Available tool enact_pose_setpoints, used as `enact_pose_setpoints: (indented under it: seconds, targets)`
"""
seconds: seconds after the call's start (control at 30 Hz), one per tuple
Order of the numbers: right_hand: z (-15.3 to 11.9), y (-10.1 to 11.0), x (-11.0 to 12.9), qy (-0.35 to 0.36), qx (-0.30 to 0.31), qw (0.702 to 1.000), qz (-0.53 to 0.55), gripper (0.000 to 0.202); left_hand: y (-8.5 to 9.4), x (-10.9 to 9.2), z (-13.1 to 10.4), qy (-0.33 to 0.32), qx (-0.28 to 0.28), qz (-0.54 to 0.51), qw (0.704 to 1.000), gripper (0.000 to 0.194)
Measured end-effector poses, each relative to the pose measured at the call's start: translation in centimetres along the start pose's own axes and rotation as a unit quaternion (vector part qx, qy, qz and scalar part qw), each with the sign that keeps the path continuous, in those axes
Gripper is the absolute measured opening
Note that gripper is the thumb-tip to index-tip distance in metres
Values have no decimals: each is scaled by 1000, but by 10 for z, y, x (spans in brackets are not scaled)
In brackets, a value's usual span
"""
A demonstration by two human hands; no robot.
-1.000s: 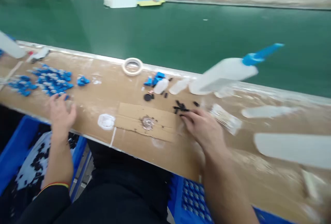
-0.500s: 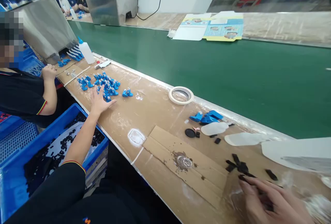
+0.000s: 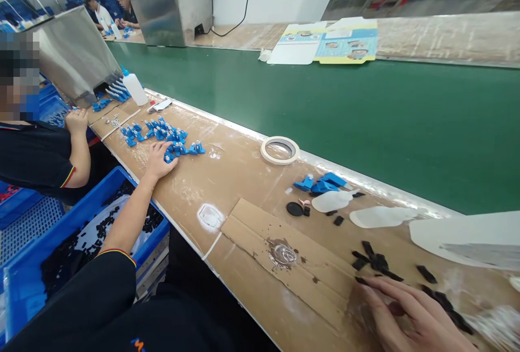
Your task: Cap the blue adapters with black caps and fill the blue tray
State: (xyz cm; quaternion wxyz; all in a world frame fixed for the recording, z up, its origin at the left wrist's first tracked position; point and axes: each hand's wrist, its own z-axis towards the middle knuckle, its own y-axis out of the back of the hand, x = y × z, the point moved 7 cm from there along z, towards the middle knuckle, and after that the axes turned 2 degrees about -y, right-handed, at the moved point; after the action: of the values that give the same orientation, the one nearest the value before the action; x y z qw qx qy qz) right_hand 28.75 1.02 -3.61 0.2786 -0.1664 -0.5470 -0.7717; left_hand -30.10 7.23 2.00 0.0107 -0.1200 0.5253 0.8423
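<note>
My left hand [image 3: 160, 161] rests at the near edge of a pile of small blue parts [image 3: 164, 130], its fingers curled round one or more of them. At the lower right, my right hand [image 3: 406, 308] pinches a small black piece [image 3: 361, 280] between thumb and fingertips. Several black strips [image 3: 376, 259] lie just beyond that hand. A cardboard sheet [image 3: 247, 227] with a wet, clear blob [image 3: 283, 253] on it lies between my hands. Larger blue parts [image 3: 324, 183] lie near the bench's far edge, beside a white bottle [image 3: 333, 201].
A tape roll [image 3: 280, 150] sits by the green belt [image 3: 325, 108]. At the left, a co-worker's hand [image 3: 76, 121] is near a squeeze bottle [image 3: 135, 88]. A blue crate [image 3: 77, 211] of black pieces stands below the bench. More white bottles [image 3: 382, 216] lie at right.
My left hand's spread fingers have closed in at the blue parts, and some parts have shifted nearer the small group at their right. My right hand has moved slightly left with the black piece.
</note>
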Motion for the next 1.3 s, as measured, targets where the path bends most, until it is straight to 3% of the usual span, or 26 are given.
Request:
enact_pose_setpoints:
  seconds: [0.13, 0.3, 0.47, 0.57, 0.7, 0.83, 0.9, 0.97, 1.03, 1.13, 1.2, 1.3]
  targets:
    - [1, 2, 3, -1, 0, 1000, 9, 13, 3, -31, -35, -28, 16, -40, 999, 41]
    - [2, 2, 12, 29, 10, 999, -15, 12, 0, -91, -80, -91, 53, -97, 990, 32]
    - [1, 7, 27, 96, -14, 995, -33, 9, -8, -138, -96, -155, 85, -136, 975, 29]
    - [1, 13, 27, 86, -42, 995, -20, 14, -9, -144, -95, -182, 102, -148, 967, 22]
    - [-3, 21, 16, 5, -79, 997, -18, 23, -7, -140, -96, -200, 118, -151, 961, 18]
    - [-6, 23, 9, -34, -91, 995, -14, 26, -11, -132, -100, -170, 135, -137, 967, 27]
    - [-6, 21, 5, -47, -85, 995, 3, 26, -7, -126, -100, -143, 112, -151, 972, 36]
    - [-5, 20, -2, -66, -85, 994, 12, 25, 10, -123, -97, -121, 32, -204, 971, 45]
    - [-5, 21, -8, -89, -97, 991, 26, 23, 38, -121, -95, -91, -82, -309, 943, 44]
    - [-12, 31, -7, -135, -147, 974, 106, 22, 72, -122, -104, -8, -203, -517, 831, 35]
    - [-21, 38, 6, -163, -179, 948, 206, 22, 81, -136, -113, 18, -182, -593, 784, 36]
    - [-34, 34, 47, -149, -182, 899, 371, 15, 69, -183, -126, -9, 12, -667, 745, 41]
